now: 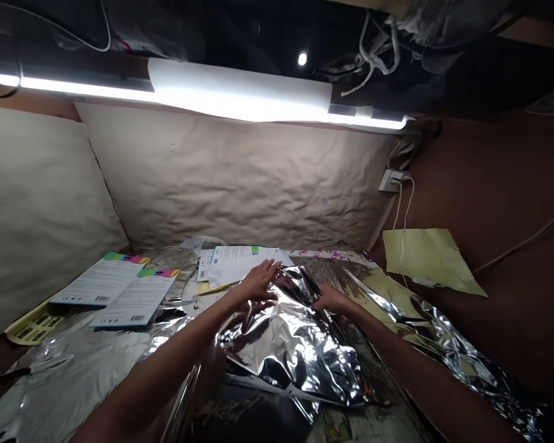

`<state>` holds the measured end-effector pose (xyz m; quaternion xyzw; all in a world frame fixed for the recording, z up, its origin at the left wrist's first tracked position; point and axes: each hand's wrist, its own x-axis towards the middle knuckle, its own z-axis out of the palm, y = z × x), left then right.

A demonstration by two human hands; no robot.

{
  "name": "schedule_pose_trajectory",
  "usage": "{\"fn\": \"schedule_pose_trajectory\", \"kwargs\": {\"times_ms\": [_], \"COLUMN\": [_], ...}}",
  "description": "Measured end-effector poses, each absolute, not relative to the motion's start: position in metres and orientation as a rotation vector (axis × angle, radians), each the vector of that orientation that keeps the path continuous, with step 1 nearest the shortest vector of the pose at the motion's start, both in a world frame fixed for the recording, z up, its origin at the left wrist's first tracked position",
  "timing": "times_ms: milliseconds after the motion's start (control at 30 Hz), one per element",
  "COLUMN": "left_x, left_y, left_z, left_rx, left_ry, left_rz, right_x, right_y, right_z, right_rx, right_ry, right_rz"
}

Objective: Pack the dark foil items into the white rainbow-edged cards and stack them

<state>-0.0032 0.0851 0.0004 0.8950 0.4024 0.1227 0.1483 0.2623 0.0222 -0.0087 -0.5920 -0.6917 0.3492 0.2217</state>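
Resting left hand (258, 283), right hand (332, 299) on crumpled foil sheet (290, 351) edge, fingers open.

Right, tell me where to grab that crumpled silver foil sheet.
Best pinched from above at the raised fold of the silver foil sheet, beside the right hand: that crumpled ridge stands up loose, while the rest lies slumped lower.

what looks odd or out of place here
The silver foil sheet under the left hand and right hand is heavily crumpled and bunched, unlike the flatter foil to the left. A yellow paper sheet also sits askew against the brown wall, with a white cable running over it.
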Motion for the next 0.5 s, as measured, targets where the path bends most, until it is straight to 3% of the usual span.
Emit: {"fn": "schedule_pose_trajectory", "kwargs": {"times_ms": [167, 300, 500], "left_x": [-0.007, -0.018, -0.035], "left_y": [0.100, 0.094, 0.022], "left_z": [0.034, 0.040, 0.001], "left_rx": [2.218, 1.809, 1.088], "left_ry": [0.927, 0.904, 1.057], "left_rz": [0.270, 0.198, 0.692], "right_x": [0.262, 0.252, 0.188], "right_y": [0.021, 0.044, 0.005], "right_z": [0.025, 0.066, 0.080], "right_rx": [-1.442, -1.416, -1.351], "right_ry": [-2.279, -2.421, -2.257], "right_rz": [1.003, 0.810, 0.278]}}
